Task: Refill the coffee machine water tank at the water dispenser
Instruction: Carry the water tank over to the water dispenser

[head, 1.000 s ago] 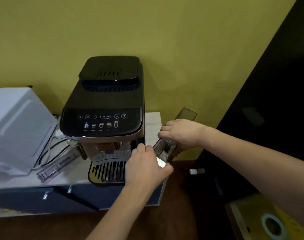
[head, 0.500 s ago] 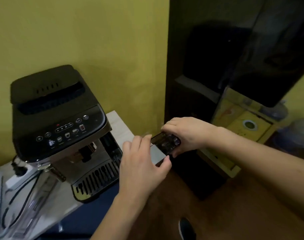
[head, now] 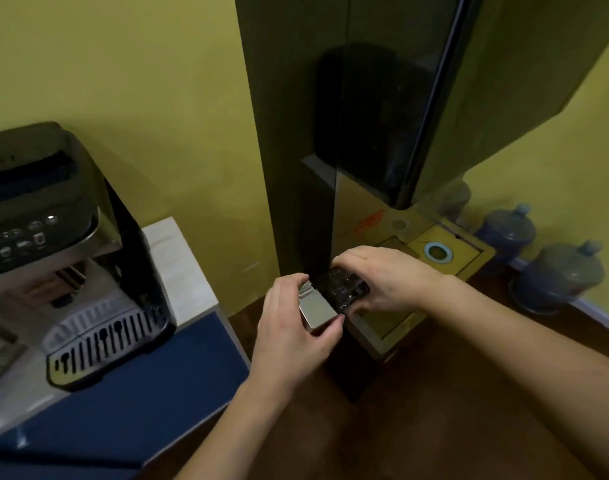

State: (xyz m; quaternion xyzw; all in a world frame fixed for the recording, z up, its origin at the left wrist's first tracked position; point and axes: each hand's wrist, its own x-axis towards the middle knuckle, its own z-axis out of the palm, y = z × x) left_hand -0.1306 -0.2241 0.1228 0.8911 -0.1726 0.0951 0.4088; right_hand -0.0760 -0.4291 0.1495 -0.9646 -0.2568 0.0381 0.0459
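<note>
The water tank [head: 337,292], dark clear plastic with a silver front panel, is held in the air between both hands, right of the counter. My left hand [head: 292,327] grips its silver end. My right hand [head: 382,278] grips the dark clear end from above. The coffee machine [head: 64,244] stands on the counter at the left, with an open slot on its right side. A tall dark water dispenser [head: 348,150] rises just behind the tank, its drip area [head: 434,252] yellowish with a blue ring.
The white counter top [head: 178,265] with a blue front [head: 140,393] lies left of my hands. Two large blue water bottles [head: 559,275] stand on the floor at the right by the yellow wall. Brown floor shows below.
The tank has come out of the coffee machine and moved right, in front of the dispenser. The view has swung right; both hands kept their hold.
</note>
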